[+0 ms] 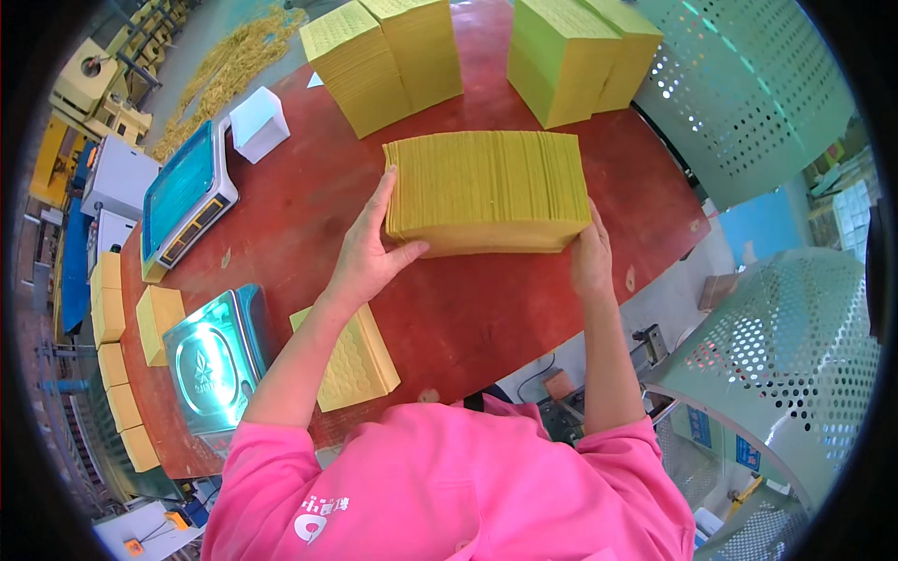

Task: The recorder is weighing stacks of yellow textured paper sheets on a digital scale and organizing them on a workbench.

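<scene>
A thick stack of yellow paper sheets point(486, 187) stands on edge on the red table point(449, 327) in front of me. My left hand point(369, 248) presses against its left end, thumb along the near lower edge and fingers up the side. At the opposite end my right hand point(592, 257) braces the near corner, its fingers partly hidden behind the stack. Between them the two hands grip the stack from both ends. A smaller yellow paper stack point(351, 360) lies near my left forearm, its top embossed with a wavy pattern.
Tall yellow paper blocks point(383, 70) and another pair point(580, 61) stand at the far side. A flat-topped scale point(192, 196), a white paper block point(259, 124) and a shiny metal-topped scale point(215, 360) occupy the left. Perforated green guards point(758, 93) border the right.
</scene>
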`<state>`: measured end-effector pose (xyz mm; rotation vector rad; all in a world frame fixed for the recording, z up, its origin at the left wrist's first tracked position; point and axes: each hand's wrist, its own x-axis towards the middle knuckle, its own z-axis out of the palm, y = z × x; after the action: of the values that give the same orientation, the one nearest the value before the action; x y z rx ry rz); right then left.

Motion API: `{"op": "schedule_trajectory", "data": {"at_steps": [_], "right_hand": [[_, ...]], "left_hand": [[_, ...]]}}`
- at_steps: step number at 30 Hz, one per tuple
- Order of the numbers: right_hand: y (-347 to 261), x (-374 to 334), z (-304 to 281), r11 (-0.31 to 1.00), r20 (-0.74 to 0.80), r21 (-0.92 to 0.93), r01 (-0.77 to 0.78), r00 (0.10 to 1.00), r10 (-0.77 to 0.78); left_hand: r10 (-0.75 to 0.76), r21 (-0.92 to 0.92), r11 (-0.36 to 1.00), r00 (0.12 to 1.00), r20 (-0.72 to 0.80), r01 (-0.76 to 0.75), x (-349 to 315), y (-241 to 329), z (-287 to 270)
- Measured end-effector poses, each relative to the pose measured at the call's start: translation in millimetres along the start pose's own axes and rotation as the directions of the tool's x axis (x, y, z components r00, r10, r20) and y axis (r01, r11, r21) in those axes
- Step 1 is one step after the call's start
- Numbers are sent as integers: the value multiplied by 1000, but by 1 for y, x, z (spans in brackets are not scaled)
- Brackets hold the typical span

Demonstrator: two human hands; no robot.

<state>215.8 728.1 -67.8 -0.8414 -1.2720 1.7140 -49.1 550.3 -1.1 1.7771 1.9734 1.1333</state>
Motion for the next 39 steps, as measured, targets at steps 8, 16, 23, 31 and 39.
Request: {"op": "schedule_trajectory", "data": {"at_steps": [8,16,23,31,39], "right_hand": [[12,4,-8,998,-18,6,61,998,-61],[24,3,-13,998,-82,-50,44,995,-48],[38,4,-19,999,-90,-17,-36,995,34],[28,16,-5,971,-224,238,-19,972,73],[-37,38,60,850,70,252,-463,885,461]], "left_hand": [[-280,-642,694,944,176,326,-11,-15,-1],[-379,-801,339,851,363,493,8,-50,-3],[-289,-732,604,942,169,316,18,-48,30],[-175,-609,694,910,376,385,43,-48,24],[-396,-640,552,844,361,534,39,4,-78]]}}
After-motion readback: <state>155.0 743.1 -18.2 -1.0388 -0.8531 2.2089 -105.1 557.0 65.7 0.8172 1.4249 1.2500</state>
